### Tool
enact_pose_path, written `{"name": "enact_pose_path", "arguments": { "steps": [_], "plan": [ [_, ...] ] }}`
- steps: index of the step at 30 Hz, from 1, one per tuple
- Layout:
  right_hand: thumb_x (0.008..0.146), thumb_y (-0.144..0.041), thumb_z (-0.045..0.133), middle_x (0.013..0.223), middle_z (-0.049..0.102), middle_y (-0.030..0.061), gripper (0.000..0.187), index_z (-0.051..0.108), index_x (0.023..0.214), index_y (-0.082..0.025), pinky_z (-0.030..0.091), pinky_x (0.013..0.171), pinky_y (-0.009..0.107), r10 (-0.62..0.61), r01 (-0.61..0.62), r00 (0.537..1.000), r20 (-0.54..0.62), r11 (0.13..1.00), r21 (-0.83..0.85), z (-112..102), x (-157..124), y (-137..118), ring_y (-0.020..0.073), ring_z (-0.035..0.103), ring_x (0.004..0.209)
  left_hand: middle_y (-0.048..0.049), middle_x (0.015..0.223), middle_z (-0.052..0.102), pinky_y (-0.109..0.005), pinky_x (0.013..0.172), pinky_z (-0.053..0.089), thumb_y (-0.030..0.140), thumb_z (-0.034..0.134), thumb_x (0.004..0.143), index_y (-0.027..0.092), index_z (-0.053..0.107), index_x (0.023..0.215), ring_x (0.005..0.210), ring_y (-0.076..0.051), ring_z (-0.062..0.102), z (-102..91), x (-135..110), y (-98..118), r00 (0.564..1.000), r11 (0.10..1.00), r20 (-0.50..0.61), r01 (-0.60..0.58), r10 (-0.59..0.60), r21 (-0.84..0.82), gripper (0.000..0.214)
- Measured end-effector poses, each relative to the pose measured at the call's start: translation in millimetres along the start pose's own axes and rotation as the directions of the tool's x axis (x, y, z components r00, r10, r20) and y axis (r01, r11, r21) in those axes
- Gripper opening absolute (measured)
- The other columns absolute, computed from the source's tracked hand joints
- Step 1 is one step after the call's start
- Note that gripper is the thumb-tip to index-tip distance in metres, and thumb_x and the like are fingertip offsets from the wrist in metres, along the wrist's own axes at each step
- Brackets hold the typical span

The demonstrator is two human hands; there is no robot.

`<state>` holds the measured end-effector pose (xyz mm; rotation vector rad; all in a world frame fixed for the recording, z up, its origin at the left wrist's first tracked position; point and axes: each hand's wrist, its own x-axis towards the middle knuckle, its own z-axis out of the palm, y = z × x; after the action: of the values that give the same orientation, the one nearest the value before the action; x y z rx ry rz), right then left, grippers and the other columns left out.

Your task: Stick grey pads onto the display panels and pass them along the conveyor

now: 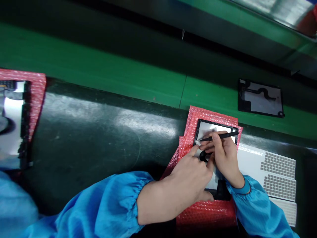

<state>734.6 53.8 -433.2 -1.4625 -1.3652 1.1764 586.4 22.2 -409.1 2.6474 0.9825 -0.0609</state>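
A tablet-like panel (204, 127) with a black frame and a pale, shiny inner face lies on red bubble wrap (206, 216). My right hand (226, 160) pinches black tweezers (226, 135), whose tip points left and touches or nearly touches the panel close to its left edge. Spread over the lower left part of the panel is my left hand (184, 180), its index finger stretched toward the tweezer tip and its thumb near the bottom edge. Both hands hide much of the panel's middle. Whether anything small sits at the tip, I cannot tell.
White sheets with rows of small grey squares (279, 164) lie right of the panel. Another black-framed panel (264, 99) rests on the green ledge (158, 89) at the back right. At far left, a third panel (13, 109) lies on red bubble wrap (37, 89).
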Motion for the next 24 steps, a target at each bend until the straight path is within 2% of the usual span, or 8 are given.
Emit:
{"name": "enact_pose_path", "arguments": {
  "steps": [12,19,24],
  "plan": [
    [0.103,-0.059,0.061,0.082,0.081,0.0056,0.039,0.065,0.104,-0.021,0.067,0.058,0.029,0.010,-0.010,1.000,-0.009,1.000,-0.005,2,-1,-5,0.0199,0.080,0.068,-0.0157,0.081,0.081,-0.048,0.109,0.047,0.082,0.079,0.070,0.007,0.074,0.112,0.088,-0.035,0.079,5.9,0,-2,0.998,1.000,-0.055,0.002,-0.001,0.015,0.086],
    [0.104,-0.057,0.062,0.079,0.080,0.0031,0.036,0.065,0.108,-0.022,0.066,0.059,0.029,0.024,-0.024,1.000,-0.007,0.999,-0.029,1,-1,0,0.0192,0.080,0.067,-0.0148,0.079,0.080,-0.052,0.121,0.036,0.087,0.076,0.067,0.006,0.074,0.117,0.082,-0.034,0.078,6.1,0,-10,0.997,1.000,-0.078,-0.003,0.004,0.017,0.096],
    [0.105,-0.056,0.060,0.080,0.080,0.0036,0.036,0.065,0.109,-0.021,0.066,0.061,0.029,0.018,-0.018,1.000,0.004,0.999,-0.047,1,0,0,0.0185,0.080,0.069,-0.0161,0.078,0.080,-0.053,0.119,0.038,0.086,0.077,0.067,0.006,0.075,0.116,0.077,-0.034,0.077,6.7,0,-16,0.997,0.999,-0.074,-0.018,0.014,-0.052,0.093]
  ]
}}
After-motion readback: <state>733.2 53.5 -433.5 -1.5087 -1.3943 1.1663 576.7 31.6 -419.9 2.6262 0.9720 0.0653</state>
